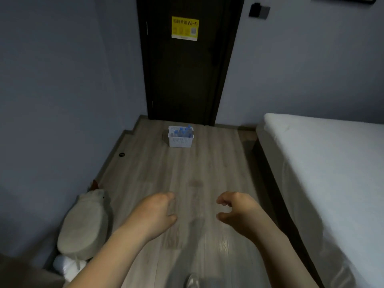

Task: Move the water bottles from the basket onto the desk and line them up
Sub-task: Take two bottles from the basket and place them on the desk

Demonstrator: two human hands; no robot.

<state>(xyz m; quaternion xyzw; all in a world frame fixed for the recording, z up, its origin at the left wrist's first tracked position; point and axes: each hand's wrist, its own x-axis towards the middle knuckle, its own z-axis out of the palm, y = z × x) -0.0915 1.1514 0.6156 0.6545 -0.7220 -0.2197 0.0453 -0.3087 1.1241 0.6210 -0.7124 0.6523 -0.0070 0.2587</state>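
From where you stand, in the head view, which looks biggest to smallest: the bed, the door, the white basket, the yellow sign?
1. Bed and door: both huge, and the bed is cut off by the frame, so no ranking.
2. Yellow sign.
3. White basket, slightly smaller, though distance makes that unsure.

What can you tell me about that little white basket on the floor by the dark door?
The white perforated plastic basket is rectangular, open-topped and upright on the grey wood-look floor, just before the dark door. Several clear water bottles with blue caps stand inside, mostly toward its right. Neither hand touches it.
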